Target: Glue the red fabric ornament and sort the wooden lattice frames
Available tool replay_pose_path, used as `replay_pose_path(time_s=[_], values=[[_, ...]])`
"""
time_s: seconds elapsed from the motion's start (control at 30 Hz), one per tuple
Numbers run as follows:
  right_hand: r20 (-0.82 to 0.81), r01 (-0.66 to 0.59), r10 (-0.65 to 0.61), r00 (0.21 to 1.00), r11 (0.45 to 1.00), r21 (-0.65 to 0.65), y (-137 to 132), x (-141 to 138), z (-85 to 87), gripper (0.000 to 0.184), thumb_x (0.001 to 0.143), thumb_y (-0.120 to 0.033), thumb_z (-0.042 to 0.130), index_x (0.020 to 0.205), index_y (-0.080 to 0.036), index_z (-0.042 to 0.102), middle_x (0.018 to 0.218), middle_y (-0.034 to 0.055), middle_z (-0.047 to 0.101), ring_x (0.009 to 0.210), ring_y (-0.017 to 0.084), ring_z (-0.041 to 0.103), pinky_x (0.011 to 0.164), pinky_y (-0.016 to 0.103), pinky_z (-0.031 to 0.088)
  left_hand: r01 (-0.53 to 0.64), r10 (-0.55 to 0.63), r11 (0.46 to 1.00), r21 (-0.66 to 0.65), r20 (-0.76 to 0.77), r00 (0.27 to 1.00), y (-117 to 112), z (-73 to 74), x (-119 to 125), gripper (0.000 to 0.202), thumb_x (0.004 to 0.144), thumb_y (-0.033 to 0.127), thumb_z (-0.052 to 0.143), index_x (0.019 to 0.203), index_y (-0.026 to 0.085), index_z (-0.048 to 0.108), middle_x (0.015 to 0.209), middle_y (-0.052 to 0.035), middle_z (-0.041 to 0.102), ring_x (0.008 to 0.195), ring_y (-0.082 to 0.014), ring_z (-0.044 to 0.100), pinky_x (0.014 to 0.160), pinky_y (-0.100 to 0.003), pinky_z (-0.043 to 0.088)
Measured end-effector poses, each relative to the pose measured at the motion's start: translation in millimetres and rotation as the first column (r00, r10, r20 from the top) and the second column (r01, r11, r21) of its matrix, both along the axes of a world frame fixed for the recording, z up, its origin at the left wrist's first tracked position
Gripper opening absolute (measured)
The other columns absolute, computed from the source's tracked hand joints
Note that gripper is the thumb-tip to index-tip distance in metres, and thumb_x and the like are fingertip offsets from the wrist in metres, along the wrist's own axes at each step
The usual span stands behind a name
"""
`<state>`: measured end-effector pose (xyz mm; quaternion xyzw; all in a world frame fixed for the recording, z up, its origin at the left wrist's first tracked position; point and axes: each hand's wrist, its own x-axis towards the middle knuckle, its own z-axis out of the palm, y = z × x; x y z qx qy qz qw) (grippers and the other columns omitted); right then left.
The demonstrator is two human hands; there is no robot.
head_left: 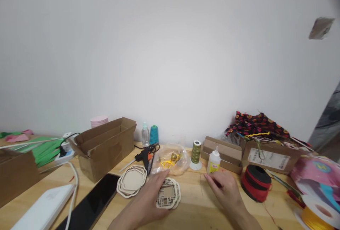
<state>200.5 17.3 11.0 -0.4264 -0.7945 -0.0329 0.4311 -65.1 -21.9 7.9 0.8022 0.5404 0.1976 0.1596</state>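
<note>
My left hand (148, 198) rests on the wooden table (196, 201) with its thumb and fingers against the left edge of a small stack of laser-cut lattice wooden frames (169, 193). It touches the stack; the fingers are curved around its side. My right hand (225, 191) lies on the table to the right of the stack, apart from it, fingers bent and pointing left; what is under the fingertips is hidden. A white glue bottle (213, 161) stands just beyond the right hand. A stack of scalloped wooden pieces (132, 180) lies left of my left hand.
A black glue gun (145, 155), a clear bag of gold bits (171, 159), a green-gold thread spool (196, 152) and a red and black ribbon roll (256, 182) sit behind. An open cardboard box (105, 147), a black tablet (92, 201), a white power bank (45, 207) lie left.
</note>
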Motion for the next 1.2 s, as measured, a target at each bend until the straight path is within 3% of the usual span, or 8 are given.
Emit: replay_pose_path(time_s=[0.23, 0.4, 0.63, 0.77, 0.97, 1.2], values=[[0.028, -0.029, 0.036, 0.999, 0.973, -0.227, -10.7, -18.7, 4.9, 0.031, 0.081, -0.031, 0.044, 0.057, -0.017, 0.058, 0.052, 0.0001, 0.057, 0.05, 0.011, 0.049, 0.051, 0.022, 0.03, 0.086, -0.089, 0.994, 0.061, 0.048, 0.995, -6.0, -2.0, 15.6, 0.088, 0.056, 0.025, 0.063, 0.131, 0.024, 0.017, 0.135, -0.0061, 0.034, 0.12, -0.0231, 0.033, 0.1, -0.037, 0.028], [-0.022, -0.057, 0.052, 0.998, 0.908, -0.416, -21.7, -40.7, 2.8, 0.014, 0.075, -0.03, 0.052, 0.072, -0.022, 0.063, 0.068, -0.0009, 0.063, 0.06, 0.013, 0.053, 0.055, 0.022, 0.032, 0.109, -0.107, 0.994, -0.013, 0.087, 0.99, -8.7, 2.9, 28.3, 0.095, 0.046, 0.021, 0.072, 0.129, 0.025, 0.025, 0.131, -0.0053, 0.04, 0.118, -0.024, 0.035, 0.1, -0.036, 0.029], [-0.217, -0.178, 0.059, 0.974, 0.79, -0.587, -18.6, -44.4, -5.3, 0.012, 0.067, -0.028, 0.057, 0.065, -0.02, 0.066, 0.057, -0.0011, 0.062, 0.053, 0.013, 0.051, 0.049, 0.022, 0.032, 0.11, -0.104, 0.993, -0.038, 0.123, 0.987, -6.9, 2.4, 33.6, 0.095, 0.048, 0.016, 0.071, 0.13, 0.027, 0.023, 0.137, -0.004, 0.03, 0.124, -0.0225, 0.025, 0.103, -0.038, 0.021], [-0.405, -0.299, 0.023, 0.914, 0.712, -0.635, -12.7, -45.1, -14.6, 0.019, 0.068, -0.034, 0.056, 0.073, -0.019, 0.067, 0.057, -0.0001, 0.063, 0.048, 0.012, 0.051, 0.044, 0.02, 0.034, 0.11, -0.103, 0.993, -0.046, 0.133, 0.986, -7.1, 5.2, 32.9, 0.092, 0.053, 0.014, 0.067, 0.131, 0.024, 0.02, 0.139, -0.0055, 0.025, 0.127, -0.0217, 0.019, 0.104, -0.038, 0.017], [-0.625, -0.422, -0.14, 0.768, 0.624, -0.658, 1.6, -39.7, -26.3, 0.038, 0.062, -0.046, 0.059, 0.079, -0.013, 0.064, 0.045, -0.0017, 0.057, 0.028, 0.005, 0.034, 0.03, 0.018, 0.025, 0.124, -0.119, 0.992, -0.01, 0.195, 0.974, -4.9, 2.6, 24.5, 0.095, 0.052, 0.013, 0.068, 0.131, 0.029, 0.016, 0.14, -0.0031, 0.024, 0.127, -0.0221, 0.019, 0.104, -0.04, 0.016], [-0.76, -0.488, -0.246, 0.601, 0.64, -0.593, 8.5, -28.6, -16.6, 0.045, 0.055, -0.049, 0.065, 0.078, -0.009, 0.063, 0.044, -0.0013, 0.057, 0.027, 0.001, 0.029, 0.03, 0.017, 0.017, 0.09, -0.085, 0.996, -0.007, 0.256, 0.963, -0.7, 3.9, 21.8, 0.094, 0.053, 0.018, 0.069, 0.131, 0.029, 0.018, 0.139, -0.0039, 0.026, 0.126, -0.0235, 0.021, 0.104, -0.042, 0.017]])
